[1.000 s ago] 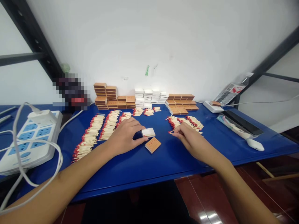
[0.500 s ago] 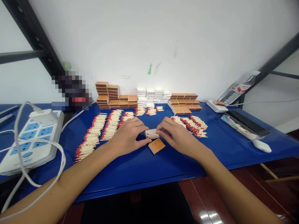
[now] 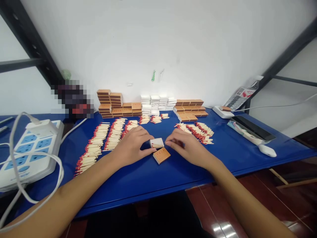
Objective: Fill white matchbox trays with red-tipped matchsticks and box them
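Note:
In the middle of the blue table, a small white matchbox tray (image 3: 157, 142) lies with a few red-headed matches inside. My left hand (image 3: 133, 142) grips its left end, fingers at the far side and thumb along the near side. Just right of the tray is my right hand (image 3: 184, 142), its fingers curled and the fingertips pressed together, apart from the tray. No object shows between them. An orange matchbox cover (image 3: 161, 155) lies flat in front of the tray, close to my left thumb.
Rows of matches (image 3: 92, 145) spread to the left, with another group of matches (image 3: 200, 132) at right. Against the wall stand orange matchboxes (image 3: 126, 109), white trays (image 3: 155, 104) and more boxes (image 3: 190, 109). A power strip (image 3: 32, 148), phone (image 3: 255, 127) and bottle (image 3: 244, 94) flank them.
My right hand has drawn back from the tray, leaving a small gap. My left hand stays at the tray's left end. The whole view has shifted slightly.

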A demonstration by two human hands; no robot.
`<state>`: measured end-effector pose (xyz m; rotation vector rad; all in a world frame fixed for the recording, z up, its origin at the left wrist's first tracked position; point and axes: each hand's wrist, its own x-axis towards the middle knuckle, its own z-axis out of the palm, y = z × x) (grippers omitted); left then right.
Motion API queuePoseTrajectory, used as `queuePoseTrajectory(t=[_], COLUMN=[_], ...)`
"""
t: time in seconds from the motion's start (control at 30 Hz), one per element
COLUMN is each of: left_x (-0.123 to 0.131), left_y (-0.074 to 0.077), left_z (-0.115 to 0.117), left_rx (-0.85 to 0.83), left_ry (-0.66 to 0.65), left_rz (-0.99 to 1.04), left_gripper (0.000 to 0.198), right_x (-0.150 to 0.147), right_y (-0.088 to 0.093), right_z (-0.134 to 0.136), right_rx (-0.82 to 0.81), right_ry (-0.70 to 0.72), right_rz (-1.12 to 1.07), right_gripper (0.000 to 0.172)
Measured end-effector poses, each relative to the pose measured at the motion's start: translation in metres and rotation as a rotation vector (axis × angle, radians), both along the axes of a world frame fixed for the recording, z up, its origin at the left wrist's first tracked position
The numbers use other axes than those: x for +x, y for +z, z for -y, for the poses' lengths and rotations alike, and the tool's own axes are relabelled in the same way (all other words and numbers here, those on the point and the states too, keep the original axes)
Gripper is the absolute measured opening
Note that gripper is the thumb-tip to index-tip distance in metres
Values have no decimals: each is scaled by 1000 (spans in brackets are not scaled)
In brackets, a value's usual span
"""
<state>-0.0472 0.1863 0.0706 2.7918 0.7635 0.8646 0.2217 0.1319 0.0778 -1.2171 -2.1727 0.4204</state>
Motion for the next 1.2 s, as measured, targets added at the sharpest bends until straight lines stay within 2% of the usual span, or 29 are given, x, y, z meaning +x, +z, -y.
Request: queuePoseTrajectory(t=[0.1,0.17,0.27,0.33,0.57,0.77,1.2], left_x=[-1,-2,-3,-2,-2,-3,-2], left_y=[0,0,0,0,-1,-2,-2], left_z=[-1,-2,-3,-3,-5,-6,-3], left_rx=[-10,-16,-25,-34,-59,-75,-79], left_ry=[31,54,80,84,74,86,84], left_rz=[-21,-37,-52,-56,-46,-52,-58], left_gripper=[30,32,33,32,34,34,34], right_x=[39,69,103,114,115,113,105], right_y=[-2,-7,-17,-22,-21,-23,-25], right_z=[8,13,19,19,12,18,8], right_rx=[100,122,115,106,49,-23,55], right_ry=[-186,-288,-352,-355,-282,-249,-211], right_rz=[-44,25,171,236,320,318,312], right_gripper=[23,25,27,29,29,27,29])
